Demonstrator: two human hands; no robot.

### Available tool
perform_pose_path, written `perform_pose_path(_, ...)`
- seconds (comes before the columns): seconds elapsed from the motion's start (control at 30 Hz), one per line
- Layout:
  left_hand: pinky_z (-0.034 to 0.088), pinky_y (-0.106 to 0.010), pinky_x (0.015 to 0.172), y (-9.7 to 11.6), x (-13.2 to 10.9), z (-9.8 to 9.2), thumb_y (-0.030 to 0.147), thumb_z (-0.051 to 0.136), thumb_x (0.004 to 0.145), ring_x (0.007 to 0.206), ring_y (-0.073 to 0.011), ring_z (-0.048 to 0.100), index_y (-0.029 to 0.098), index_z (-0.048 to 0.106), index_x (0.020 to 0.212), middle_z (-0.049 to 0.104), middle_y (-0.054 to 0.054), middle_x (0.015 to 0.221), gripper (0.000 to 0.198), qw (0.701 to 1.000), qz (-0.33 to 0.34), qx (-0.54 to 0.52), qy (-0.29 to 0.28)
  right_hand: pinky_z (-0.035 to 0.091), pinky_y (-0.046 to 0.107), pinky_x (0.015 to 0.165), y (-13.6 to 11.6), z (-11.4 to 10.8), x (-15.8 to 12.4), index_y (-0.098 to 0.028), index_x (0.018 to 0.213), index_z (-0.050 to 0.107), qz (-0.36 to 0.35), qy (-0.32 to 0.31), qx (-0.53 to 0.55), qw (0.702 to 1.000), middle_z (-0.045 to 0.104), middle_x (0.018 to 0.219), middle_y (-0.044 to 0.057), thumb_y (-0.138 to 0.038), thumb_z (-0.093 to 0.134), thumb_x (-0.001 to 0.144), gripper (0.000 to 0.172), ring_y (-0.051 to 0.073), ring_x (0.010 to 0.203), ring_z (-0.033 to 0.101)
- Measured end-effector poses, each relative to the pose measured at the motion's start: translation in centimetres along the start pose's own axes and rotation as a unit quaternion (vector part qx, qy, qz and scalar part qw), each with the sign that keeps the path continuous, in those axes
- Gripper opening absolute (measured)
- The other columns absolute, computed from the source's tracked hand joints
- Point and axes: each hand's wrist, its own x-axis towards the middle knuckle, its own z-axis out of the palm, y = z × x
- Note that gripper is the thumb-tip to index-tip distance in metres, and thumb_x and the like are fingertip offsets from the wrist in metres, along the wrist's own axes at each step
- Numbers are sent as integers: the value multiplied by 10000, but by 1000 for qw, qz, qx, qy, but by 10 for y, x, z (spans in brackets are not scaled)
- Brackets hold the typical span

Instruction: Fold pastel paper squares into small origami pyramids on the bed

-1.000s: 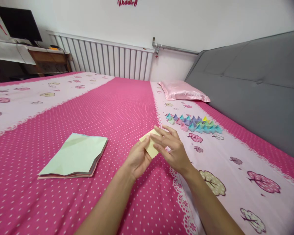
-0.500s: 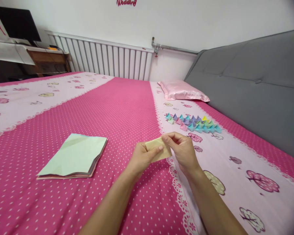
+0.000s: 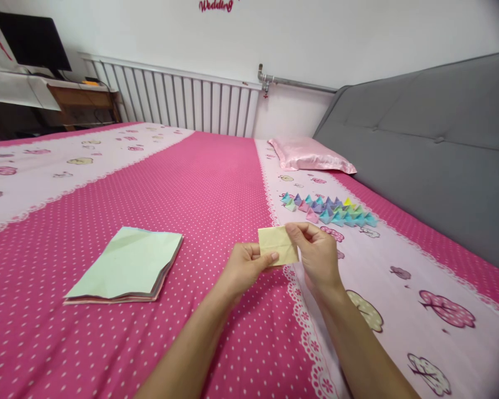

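Note:
A folded pale yellow paper (image 3: 276, 245) is held up between both hands just above the pink bedspread. My left hand (image 3: 243, 270) pinches its lower left edge with thumb and fingers. My right hand (image 3: 316, 254) pinches its upper right corner, fingers curled. Beyond the hands, several small folded paper shapes (image 3: 330, 210) in blue, green, pink and yellow lie in rows on the light pink strip of the sheet. A stack of coloured paper sheets (image 3: 128, 265), pale green on top, lies to the left.
The bed (image 3: 199, 177) has a dotted pink sheet with tree prints. A pink pillow (image 3: 310, 154) lies at the far end by the grey padded headboard (image 3: 432, 149). A white radiator (image 3: 178, 100) and a desk with a monitor (image 3: 33, 41) stand behind.
The yellow paper came off the sheet and turned from lying flat under the fingers to standing more upright. My right hand went from flat on it to pinching its corner.

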Motion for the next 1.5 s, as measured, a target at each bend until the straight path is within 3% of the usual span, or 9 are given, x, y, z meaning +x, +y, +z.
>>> perform_pose_path(0.4,473,-240,730,2,-1,0,222,711,653,696,-123,643,128,711,810,714,-67,764,183,998,-35,2,-56,460,234,537,3,-5,6,-159,694,660,20,36,17,999,629,634,-10,-375,730,641,233,118,575,550)
perform_pose_path(0.67,473,-232,714,0,0,0,200,674,694,720,-121,648,141,695,877,710,-77,839,193,999,-26,-13,-30,491,261,552,-7,-2,2,-177,844,640,97,-76,67,990,679,700,12,-416,721,649,318,145,575,612)
perform_pose_path(0.83,468,-242,717,1,0,1,246,707,666,723,-127,637,125,691,883,703,-93,855,249,998,18,-4,-56,488,265,557,-6,-5,1,-163,740,640,88,-89,33,992,675,663,17,-433,726,637,302,146,560,606)
perform_pose_path(1.03,458,-233,568,5,0,-2,362,694,669,622,-134,605,105,691,828,689,-84,747,302,991,94,67,75,448,242,536,-9,-7,-1,-152,728,652,94,-163,-28,982,645,644,13,-431,708,654,294,127,561,568)
perform_pose_path(1.2,442,-229,531,6,-1,-5,353,655,701,577,-130,586,118,721,792,685,-65,688,260,982,116,119,94,424,237,548,-13,-5,-2,-136,702,653,63,-189,-64,978,623,657,19,-400,691,674,268,122,590,542)
perform_pose_path(1.33,453,-236,598,6,-1,-4,305,596,757,633,-137,600,137,725,832,698,-55,731,225,982,122,129,67,407,231,520,-12,-6,-1,-143,691,647,63,-162,-69,982,607,626,8,-394,686,668,255,119,562,527)
perform_pose_path(1.5,485,-292,725,5,2,-3,219,562,774,696,-150,626,136,703,906,701,-58,773,210,993,104,61,16,399,226,488,-8,-7,1,-145,696,648,74,-138,-57,986,618,616,8,-416,679,672,273,117,534,534)
